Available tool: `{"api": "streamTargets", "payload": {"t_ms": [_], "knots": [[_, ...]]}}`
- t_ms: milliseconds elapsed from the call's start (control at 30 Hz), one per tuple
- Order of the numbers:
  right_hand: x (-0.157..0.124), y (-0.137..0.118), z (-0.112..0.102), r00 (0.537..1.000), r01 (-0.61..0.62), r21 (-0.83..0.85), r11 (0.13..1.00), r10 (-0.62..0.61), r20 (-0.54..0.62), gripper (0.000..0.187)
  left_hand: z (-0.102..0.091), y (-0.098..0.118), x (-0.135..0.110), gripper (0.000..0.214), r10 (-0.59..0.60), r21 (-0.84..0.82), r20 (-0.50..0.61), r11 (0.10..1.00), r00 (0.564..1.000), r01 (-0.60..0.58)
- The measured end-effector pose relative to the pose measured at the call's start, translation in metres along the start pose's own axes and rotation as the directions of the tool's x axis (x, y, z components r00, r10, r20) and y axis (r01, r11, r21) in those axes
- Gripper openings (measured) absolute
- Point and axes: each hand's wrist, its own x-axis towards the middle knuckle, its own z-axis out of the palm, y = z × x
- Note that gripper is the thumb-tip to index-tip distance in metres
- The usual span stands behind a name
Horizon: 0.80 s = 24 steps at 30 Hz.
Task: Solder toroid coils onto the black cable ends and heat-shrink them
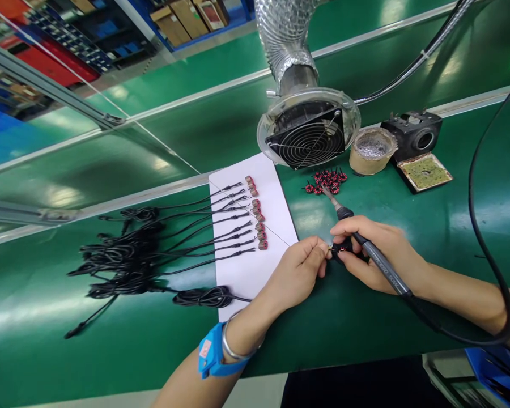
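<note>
My left hand (300, 269) is closed in a pinch at the middle of the bench. A black cable (240, 298) passes from a coil under my left wrist towards this pinch; its end is mostly hidden by the fingers. Right against those fingertips is a small round black-and-red part (343, 247), held by the thumb and fingers of my right hand (378, 252). That hand also grips a soldering iron (378, 258), its tip pointing up and left, away from the part. Beyond the tip lies a pile of similar red-and-black parts (329, 180).
Black cables (123, 255) lie at left, their ends fanned over a white sheet (233, 277) beside a row of small reddish-grey parts (258, 218). A fume extractor (310, 139) hangs above. Behind stand a round tub (373, 150), an iron holder (416, 133) and a sponge tray (425, 171).
</note>
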Motion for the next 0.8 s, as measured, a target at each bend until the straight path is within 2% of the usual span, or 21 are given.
{"api": "streamTargets", "payload": {"t_ms": [400,633,800], "knots": [[-0.0015,0.0074,0.0061,0.999,0.016,0.027,0.999,-0.017,0.027,0.035,-0.0004,0.0013,-0.0073,0.037,0.055,0.033,0.043,0.998,0.998,-0.056],[-0.0033,0.0047,0.0057,1.0,0.013,0.007,1.0,-0.013,-0.011,0.035,-0.0031,-0.0022,-0.0023,0.039,-0.022,-0.036,0.031,0.999,0.999,0.023],[-0.002,0.0021,0.0079,0.997,0.055,0.02,0.998,-0.054,-0.048,0.034,-0.0051,-0.0031,0.0005,0.038,-0.063,-0.09,0.049,0.994,0.997,0.067]]}}
